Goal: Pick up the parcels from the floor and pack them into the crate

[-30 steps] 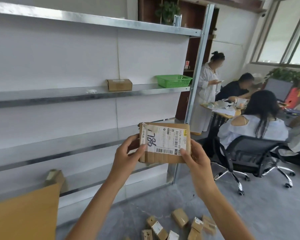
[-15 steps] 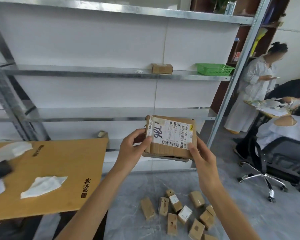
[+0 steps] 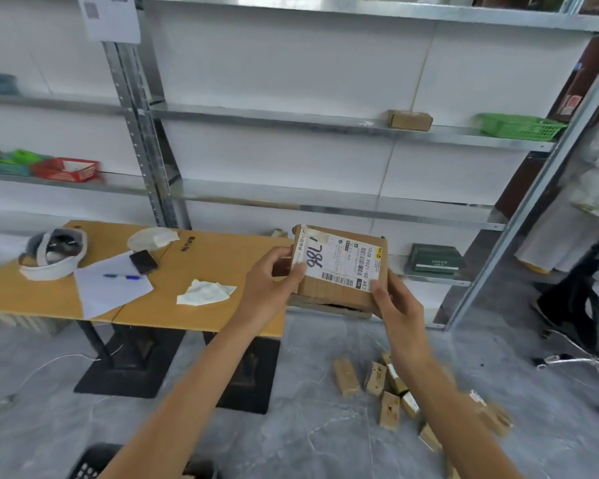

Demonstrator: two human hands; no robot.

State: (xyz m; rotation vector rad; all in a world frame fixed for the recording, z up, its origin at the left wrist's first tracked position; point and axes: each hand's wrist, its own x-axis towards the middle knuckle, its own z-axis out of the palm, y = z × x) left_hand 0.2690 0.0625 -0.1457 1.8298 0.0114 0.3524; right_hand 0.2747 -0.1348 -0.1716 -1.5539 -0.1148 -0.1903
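Right at the bottom edge there's a dark slotted thing (image 3: 94, 464) peeking in, probably the crate, though too little of it shows to be sure. Above that, both hands are clamped on one cardboard parcel (image 3: 339, 271): left hand (image 3: 274, 285) pinching the left edge, right hand (image 3: 395, 305) cupped around the lower right corner. It's held up in the air with the shipping label (image 3: 338, 262) facing the camera, so my guess is they're reading it before it goes in. Under the right forearm, a scatter of small parcels (image 3: 388, 392) sits on the grey floor (image 3: 308, 426), so plenty left to pack. To the left is a wooden table (image 3: 204, 305) with paper, a pen, a phone and a crumpled tissue. Behind it all, metal shelving (image 3: 325, 198) runs along the white wall with a lone box (image 3: 409, 119) and a green basket (image 3: 519, 126).
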